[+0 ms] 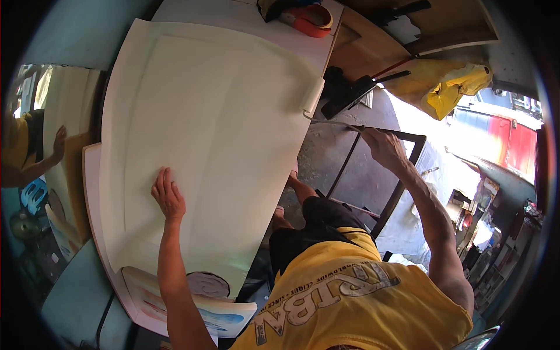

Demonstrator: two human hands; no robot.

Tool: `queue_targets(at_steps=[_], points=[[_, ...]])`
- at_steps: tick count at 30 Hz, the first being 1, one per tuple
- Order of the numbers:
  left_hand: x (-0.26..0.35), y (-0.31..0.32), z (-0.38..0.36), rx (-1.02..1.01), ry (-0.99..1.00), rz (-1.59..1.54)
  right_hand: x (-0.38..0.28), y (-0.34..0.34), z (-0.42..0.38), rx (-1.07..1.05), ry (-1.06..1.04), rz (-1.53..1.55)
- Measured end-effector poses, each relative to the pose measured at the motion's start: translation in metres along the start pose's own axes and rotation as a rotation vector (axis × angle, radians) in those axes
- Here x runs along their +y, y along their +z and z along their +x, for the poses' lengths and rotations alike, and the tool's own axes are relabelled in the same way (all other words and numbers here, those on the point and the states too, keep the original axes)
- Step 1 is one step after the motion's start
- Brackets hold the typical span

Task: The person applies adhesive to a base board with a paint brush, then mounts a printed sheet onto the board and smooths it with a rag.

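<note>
A large pale sheet (221,134) lies over the white table, its near end curling up to show printed pictures. My left hand (168,195) rests on the sheet's left part, fingers extended and holding nothing. My right hand (382,149), to the right of the table edge, is closed round the handle of a small paint roller (314,96). The roller's pale cylinder touches the sheet at its right edge, and its thin metal rod runs back to my hand.
A roll of orange tape (309,22) sits at the table's far end. A dark metal frame (408,175) stands right of my legs. Farther right are a yellow bag (452,87) and cluttered shelves. A mirror (52,163) is at the left.
</note>
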State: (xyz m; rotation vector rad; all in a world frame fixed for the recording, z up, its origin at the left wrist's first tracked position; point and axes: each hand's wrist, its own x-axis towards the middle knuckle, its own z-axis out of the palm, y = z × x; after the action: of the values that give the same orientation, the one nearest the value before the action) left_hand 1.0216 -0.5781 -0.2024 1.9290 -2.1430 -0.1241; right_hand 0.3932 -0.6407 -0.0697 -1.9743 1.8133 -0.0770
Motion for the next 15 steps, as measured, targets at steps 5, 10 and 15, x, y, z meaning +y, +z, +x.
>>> queue_targets(at_steps=[5,10,15], points=[[0.000,0.000,0.000,0.001,0.005,0.003,0.024,-0.006,-0.030,-0.136,0.147,-0.045],[-0.003,0.001,-0.003,-0.001,0.007,-0.006,0.050,-0.004,-0.085,-0.065,0.180,-0.005],[-0.010,0.005,-0.002,0.036,0.055,-0.039,-0.022,-0.009,-0.081,0.030,0.053,0.060]])
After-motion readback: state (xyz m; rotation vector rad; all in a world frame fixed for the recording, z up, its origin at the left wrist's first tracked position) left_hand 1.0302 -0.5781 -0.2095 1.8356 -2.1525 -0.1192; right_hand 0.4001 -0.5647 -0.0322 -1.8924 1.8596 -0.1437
